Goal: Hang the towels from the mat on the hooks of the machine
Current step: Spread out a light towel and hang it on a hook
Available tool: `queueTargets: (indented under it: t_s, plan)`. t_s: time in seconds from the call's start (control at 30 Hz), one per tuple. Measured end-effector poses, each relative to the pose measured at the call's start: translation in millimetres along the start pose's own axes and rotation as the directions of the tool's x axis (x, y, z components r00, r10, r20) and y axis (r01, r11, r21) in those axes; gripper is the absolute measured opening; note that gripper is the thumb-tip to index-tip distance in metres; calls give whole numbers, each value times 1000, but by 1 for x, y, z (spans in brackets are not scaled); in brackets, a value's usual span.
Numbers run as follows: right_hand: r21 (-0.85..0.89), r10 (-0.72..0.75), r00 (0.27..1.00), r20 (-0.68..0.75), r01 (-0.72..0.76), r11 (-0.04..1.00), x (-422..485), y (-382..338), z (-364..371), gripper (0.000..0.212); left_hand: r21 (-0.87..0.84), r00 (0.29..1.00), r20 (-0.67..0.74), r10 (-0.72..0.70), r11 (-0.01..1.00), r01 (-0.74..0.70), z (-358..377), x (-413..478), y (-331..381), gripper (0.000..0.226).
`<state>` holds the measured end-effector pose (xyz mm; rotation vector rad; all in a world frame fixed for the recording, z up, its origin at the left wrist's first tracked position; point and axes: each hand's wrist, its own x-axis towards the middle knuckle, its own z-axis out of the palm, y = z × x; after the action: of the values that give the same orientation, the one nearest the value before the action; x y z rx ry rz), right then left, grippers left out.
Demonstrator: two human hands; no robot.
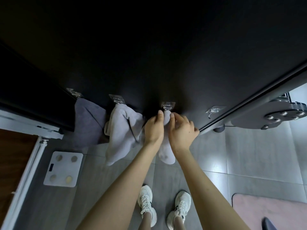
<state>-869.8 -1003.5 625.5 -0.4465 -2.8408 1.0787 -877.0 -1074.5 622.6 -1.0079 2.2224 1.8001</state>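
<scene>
Currently left grip (153, 128) and right grip (181, 131) both pinch pale towel (166, 119) just beneath third hook (168, 107) of machine (149, 55).

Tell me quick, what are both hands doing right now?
Left hand: pinches the towel just under the hook.
Right hand: grips the same towel from the other side.

Pale towel (167, 155): bunched at hook (168, 107), pinched by left hand (153, 130) and right hand (181, 130). Light grey towel (121, 130), dark grey towel (88, 120): hung leftward.
</scene>
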Motion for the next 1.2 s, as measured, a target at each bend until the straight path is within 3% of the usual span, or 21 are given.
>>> queueTargets:
  t_s: [0.07, 0.17, 0.23, 0.33, 0.43, 0.53, 0.6, 0.7, 0.77, 0.87, 0.97, 1.07, 1.13, 1.2]
  plan:
    - [-121, -45, 998, 46, 51, 991, -2, 2, -3, 40, -23, 997, 71, 20, 1000, -18, -4, -2, 1, 36]
    - [-189, -77, 996, 40, 83, 979, -5, 3, -7, 48, 152, 962, -46, 268, 954, -258, -15, -3, -11, 33]
    - [-142, -105, 993, 50, 111, 984, -6, 3, -9, 46, 168, 929, -126, 347, 931, -325, -21, -12, -14, 26]
    - [60, -75, 985, 152, 67, 996, -6, 4, -9, 31, 62, 926, -90, 367, 930, -363, -16, -20, -10, 21]
    - [226, 51, 995, 85, -69, 972, -13, 0, -18, 27, 81, 943, -92, 320, 946, -313, -7, -17, -2, 17]
    - [329, -11, 977, 213, -61, 942, -23, -7, -21, 25, -39, 990, -15, 139, 990, -139, -4, -11, 1, 21]
    - [299, -74, 957, 282, -15, 954, -21, -6, -18, 30, -146, 997, 68, 30, 989, -20, -4, -8, 5, 21]
    - [242, -92, 938, 334, 9, 970, -12, 1, -18, 31, -162, 983, 162, -92, 980, 118, -9, -4, 12, 25]
    - [175, -103, 933, 346, 44, 984, -10, 4, -23, 36, -83, 968, 202, -149, 982, 168, -11, -3, 16, 24]
    - [130, -101, 955, 277, 67, 989, -12, 5, -32, 37, 185, 989, 111, -95, 980, 73, -14, -3, 15, 46]
    - [154, -52, 963, 266, 11, 988, -19, 9, -48, 34, 409, 999, -19, 28, 912, -17, -17, -17, 27, 45]
    - [202, 51, 953, 298, -115, 973, -26, 23, -77, 33, 620, 997, -62, 49, 785, 0, -15, -43, 50, 44]
    - [178, 80, 947, 311, -140, 974, -33, 40, -98, 28, 736, 997, 0, 75, 675, -50, -9, -62, 63, 46]
    - [145, 103, 946, 307, -153, 977, -42, 61, -122, 21, 753, 986, 113, 120, 637, -164, -1, -83, 76, 41]
